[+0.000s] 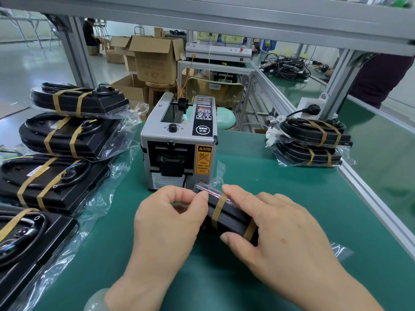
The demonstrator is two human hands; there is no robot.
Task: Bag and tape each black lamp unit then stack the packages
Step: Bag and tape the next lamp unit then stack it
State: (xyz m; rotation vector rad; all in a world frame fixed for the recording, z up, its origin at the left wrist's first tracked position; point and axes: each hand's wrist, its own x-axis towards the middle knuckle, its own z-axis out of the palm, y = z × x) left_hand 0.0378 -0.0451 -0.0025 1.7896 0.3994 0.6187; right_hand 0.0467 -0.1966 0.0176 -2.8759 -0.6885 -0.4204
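Note:
A black lamp unit (pixel 226 217) in a clear bag stands on edge on the green mat, just in front of the tape dispenser (pixel 179 140). Two brown tape bands cross it. My left hand (pixel 166 223) pinches the bag at the unit's far left corner with thumb and forefinger. My right hand (pixel 276 227) grips the unit from the right, forefinger on the far tape band and thumb near the closer band. Several bagged, taped units (pixel 74 135) lie in a row on the left. A stack of two taped packages (pixel 312 142) sits at the right.
An aluminium frame rail (pixel 368 191) borders the mat on the right. A power plug and socket (pixel 311 108) sit behind the right stack. Cardboard boxes (pixel 155 59) and a stool stand beyond the bench. Loose bag plastic (pixel 342 251) trails right of my right hand.

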